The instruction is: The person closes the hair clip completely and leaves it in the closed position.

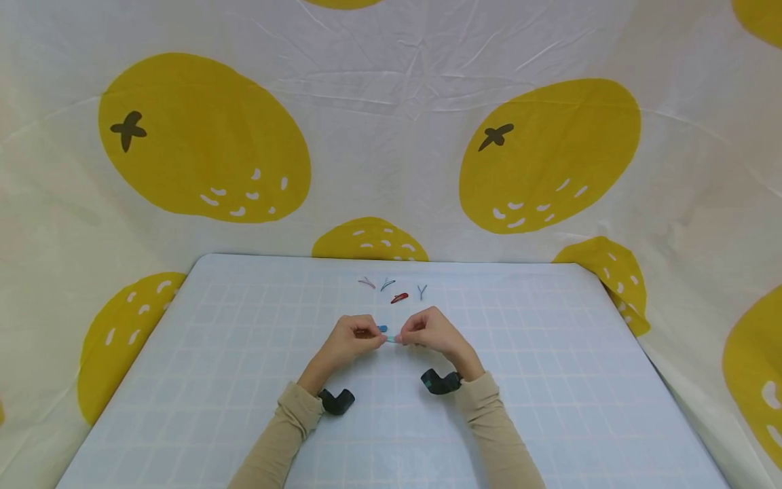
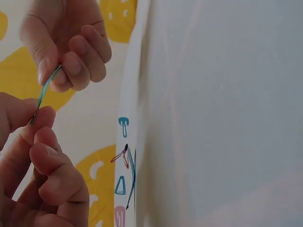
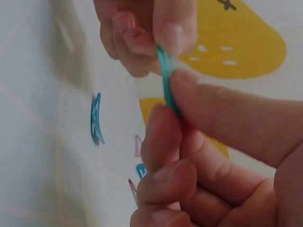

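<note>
A teal snap hair clip (image 1: 391, 339) is stretched between both hands above the table. My left hand (image 1: 353, 339) pinches one end of it between thumb and forefinger. At its other end, my right hand (image 1: 435, 333) has thumb and fingertips on the clip. The right wrist view shows the clip (image 3: 166, 78) as a slim, slightly bent strip. Close beyond the left fingertips, a blue hair clip (image 1: 383, 328) lies on the table; the right wrist view has a blue clip (image 3: 96, 119) edge-on.
Farther back on the table (image 1: 550, 339) lie a red hair clip (image 1: 400, 297), a pinkish clip (image 1: 366, 282), a dark blue clip (image 1: 387, 284) and a Y-shaped opened clip (image 1: 422, 292). Behind the table hangs a white cloth (image 1: 379, 156) printed with yellow fruit.
</note>
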Motion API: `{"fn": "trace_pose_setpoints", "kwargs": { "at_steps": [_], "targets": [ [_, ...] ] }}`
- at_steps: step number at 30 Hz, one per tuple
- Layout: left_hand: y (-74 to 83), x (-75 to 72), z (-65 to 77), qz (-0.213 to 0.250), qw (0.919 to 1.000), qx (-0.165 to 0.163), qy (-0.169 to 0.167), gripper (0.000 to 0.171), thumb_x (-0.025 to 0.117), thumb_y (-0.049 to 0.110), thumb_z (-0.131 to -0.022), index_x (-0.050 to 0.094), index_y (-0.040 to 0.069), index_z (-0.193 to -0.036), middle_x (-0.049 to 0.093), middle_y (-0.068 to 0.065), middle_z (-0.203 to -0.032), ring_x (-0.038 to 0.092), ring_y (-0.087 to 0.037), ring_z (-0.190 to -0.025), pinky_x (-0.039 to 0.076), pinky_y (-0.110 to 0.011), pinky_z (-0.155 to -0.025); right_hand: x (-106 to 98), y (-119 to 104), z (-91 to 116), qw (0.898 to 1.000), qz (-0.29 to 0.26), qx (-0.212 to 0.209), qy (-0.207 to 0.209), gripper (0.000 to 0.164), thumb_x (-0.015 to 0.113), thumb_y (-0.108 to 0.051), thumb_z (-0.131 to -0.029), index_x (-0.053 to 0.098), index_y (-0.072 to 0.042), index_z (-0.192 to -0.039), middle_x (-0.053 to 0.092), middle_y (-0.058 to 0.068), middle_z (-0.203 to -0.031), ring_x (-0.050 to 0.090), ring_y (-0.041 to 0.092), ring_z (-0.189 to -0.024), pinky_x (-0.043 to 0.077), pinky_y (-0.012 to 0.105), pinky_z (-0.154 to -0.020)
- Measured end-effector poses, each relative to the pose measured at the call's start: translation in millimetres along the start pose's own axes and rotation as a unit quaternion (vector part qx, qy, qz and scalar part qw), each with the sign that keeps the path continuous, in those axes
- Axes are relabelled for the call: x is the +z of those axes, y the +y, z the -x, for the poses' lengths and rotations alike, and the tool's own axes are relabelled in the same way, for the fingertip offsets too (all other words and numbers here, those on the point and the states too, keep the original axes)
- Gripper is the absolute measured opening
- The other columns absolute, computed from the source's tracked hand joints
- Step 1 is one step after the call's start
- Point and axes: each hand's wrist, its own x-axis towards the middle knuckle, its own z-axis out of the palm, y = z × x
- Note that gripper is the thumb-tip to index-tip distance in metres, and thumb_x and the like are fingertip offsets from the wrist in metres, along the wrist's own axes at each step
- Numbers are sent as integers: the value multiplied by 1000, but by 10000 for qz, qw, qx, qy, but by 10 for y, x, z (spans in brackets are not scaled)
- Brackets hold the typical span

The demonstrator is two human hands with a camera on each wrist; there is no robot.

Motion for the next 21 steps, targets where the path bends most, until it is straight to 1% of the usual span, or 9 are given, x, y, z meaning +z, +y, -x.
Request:
{"fn": "trace_pose_setpoints", "kwargs": {
  "at_steps": [4, 7, 15, 18, 21],
  "targets": [
    [11, 34, -1, -131, 9997, 167, 152, 6, 72, -3, -86, 73, -3, -79, 62, -9, -74, 54, -13, -67, 49, -23, -65, 45, -21, 2, 9994, 247, -4, 252, 11, 74, -8, -83, 73, -2, -74, 64, 3, -66, 49, 14, -57, 42, 27, -54],
    [27, 48, 0, -210, 9993, 199, 242, 7, 71, -6, -84, 73, -3, -78, 62, -8, -73, 54, -12, -67, 49, -23, -65, 66, -37, 7, 9986, 356, 49, 395, 11, 74, -7, -82, 73, -4, -72, 64, 3, -66, 49, 14, -57, 42, 28, -54],
    [8, 19, -9, -360, 9991, 88, 208, 9, 74, 0, -85, 74, 6, -78, 65, 0, -74, 57, -14, -68, 52, -26, -65, 69, -42, 20, 9983, 321, 154, 469, 9, 74, -8, -82, 74, -4, -74, 66, 3, -69, 50, 15, -58, 42, 29, -55],
    [13, -3, -13, -420, 9989, -62, 176, 9, 74, 3, -86, 75, 8, -78, 65, 0, -75, 57, -17, -70, 52, -28, -66, 65, -34, 18, 9984, 283, 127, 469, 10, 75, -9, -83, 75, -3, -76, 67, 3, -70, 50, 15, -57, 42, 29, -55],
    [33, -23, -12, -444, 9985, -295, 126, 7, 74, 7, -87, 75, 8, -80, 65, 0, -76, 57, -19, -72, 52, -29, -68, 57, -23, 11, 9987, 204, 88, 453, 10, 76, -10, -84, 75, -2, -78, 69, 4, -72, 51, 15, -59, 43, 29, -56]
  ]
}}
